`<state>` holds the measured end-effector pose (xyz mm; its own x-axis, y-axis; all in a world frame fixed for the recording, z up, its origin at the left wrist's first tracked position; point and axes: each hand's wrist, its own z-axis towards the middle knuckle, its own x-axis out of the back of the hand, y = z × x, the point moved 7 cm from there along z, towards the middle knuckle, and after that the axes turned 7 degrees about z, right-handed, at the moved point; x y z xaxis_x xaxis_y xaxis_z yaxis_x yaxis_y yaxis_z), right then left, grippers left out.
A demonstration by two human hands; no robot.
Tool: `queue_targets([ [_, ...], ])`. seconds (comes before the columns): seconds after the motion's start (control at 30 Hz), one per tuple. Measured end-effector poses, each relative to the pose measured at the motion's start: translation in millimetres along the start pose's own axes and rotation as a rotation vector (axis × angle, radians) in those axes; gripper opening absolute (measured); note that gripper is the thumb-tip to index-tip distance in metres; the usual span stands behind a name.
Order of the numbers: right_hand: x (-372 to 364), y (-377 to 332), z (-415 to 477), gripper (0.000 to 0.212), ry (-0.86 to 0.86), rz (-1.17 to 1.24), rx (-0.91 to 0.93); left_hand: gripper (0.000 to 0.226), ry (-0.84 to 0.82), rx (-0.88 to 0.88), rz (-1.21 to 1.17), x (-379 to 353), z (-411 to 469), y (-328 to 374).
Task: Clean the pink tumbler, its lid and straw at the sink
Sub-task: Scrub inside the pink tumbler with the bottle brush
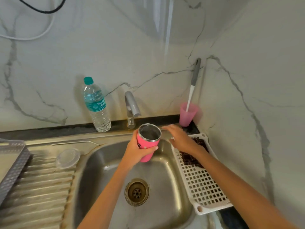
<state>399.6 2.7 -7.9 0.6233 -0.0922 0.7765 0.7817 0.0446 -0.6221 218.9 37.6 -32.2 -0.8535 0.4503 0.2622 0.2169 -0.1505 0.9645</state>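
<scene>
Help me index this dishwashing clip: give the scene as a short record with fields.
tumbler: pink, lid off, mouth tilted toward the camera, held over the sink
left hand: grips the tumbler's side
right hand: open, fingers straight, above the sink's back-right corner, holding nothing
lid: clear, lying on the drainboard
straw: not seen
tap: no water visible
corner: pink cup holding a brush

On my feed I see the left hand (133,151) and the right hand (179,138), both bare. The left forearm (105,192) and the right forearm (239,182) are bare to the frame's edge. A small pale spot marks the right hand's near side; I cannot tell whether it is a ring or a nail.
</scene>
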Motion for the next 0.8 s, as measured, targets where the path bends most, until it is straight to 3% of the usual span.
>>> queue_targets([
  [0.1,54,16,29,0.038,0.160,-0.233,-0.059,0.087,-0.005,-0.011,0.008,-1,10,4],
  [0.2,92,23,64,0.037,0.206,-0.580,0.002,0.087,-0.003,-0.025,-0.014,-2,22,7],
  [0.43,122,43,106,0.019,0.024,-1.332,0.074,0.090,-0.023,-0.059,-0.029,-4,44,13],
  [0.67,133,51,112,0.015,-0.164,-1.623,-0.026,0.085,-0.012,-0.065,0.008,-2,48,12],
  [0.8,147,26,108,0.015,-0.113,-1.648,-0.055,0.090,-0.003,-0.062,0.024,3,39,7],
])
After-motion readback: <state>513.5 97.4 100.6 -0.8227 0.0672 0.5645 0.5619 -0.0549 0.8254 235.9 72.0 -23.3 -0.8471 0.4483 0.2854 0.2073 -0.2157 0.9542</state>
